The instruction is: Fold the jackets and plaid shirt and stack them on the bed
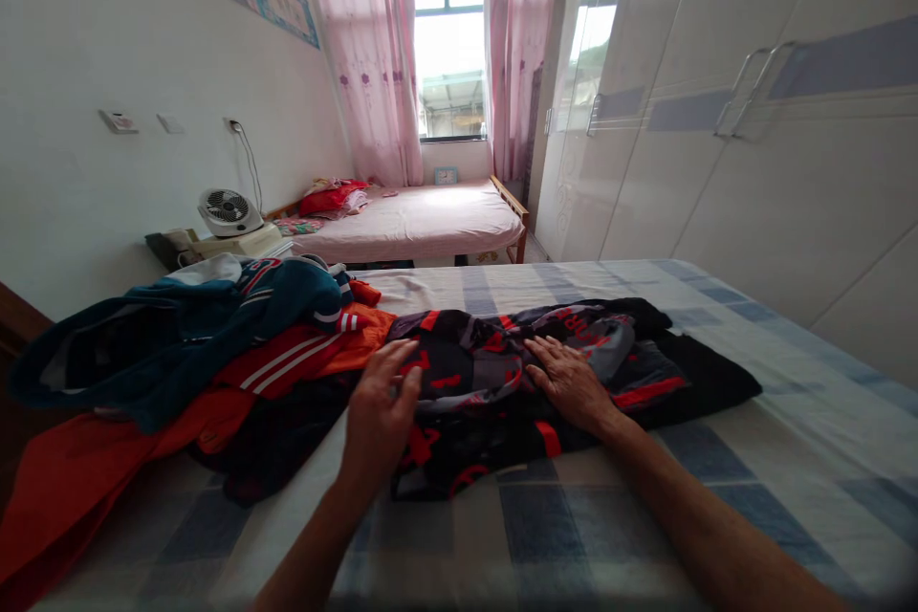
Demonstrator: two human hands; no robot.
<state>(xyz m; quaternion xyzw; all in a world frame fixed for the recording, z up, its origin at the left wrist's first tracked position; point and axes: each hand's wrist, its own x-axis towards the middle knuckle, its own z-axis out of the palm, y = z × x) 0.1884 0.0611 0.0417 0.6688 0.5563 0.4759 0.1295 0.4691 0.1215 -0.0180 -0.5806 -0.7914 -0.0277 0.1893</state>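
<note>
A black and grey garment with red markings (473,368) lies spread on the checked bed in front of me. Flat on its right half rests my right hand (566,378), fingers stretched out and nothing gripped. My left hand (383,402) is over the garment's left end, its fingers apart and holding nothing; whether it touches the cloth I cannot tell. Beneath and to the right of the garment is black clothing (717,378). Left of my left hand is a heap with a dark teal jacket (222,316) on top of orange-red clothing (136,459).
The bed's checked sheet (559,535) extends around the clothes. Beyond it stands a second bed with a pink sheet (430,220) and a red bundle (334,199). A small fan (230,212) sits at the left wall. White wardrobes (666,163) line the right side.
</note>
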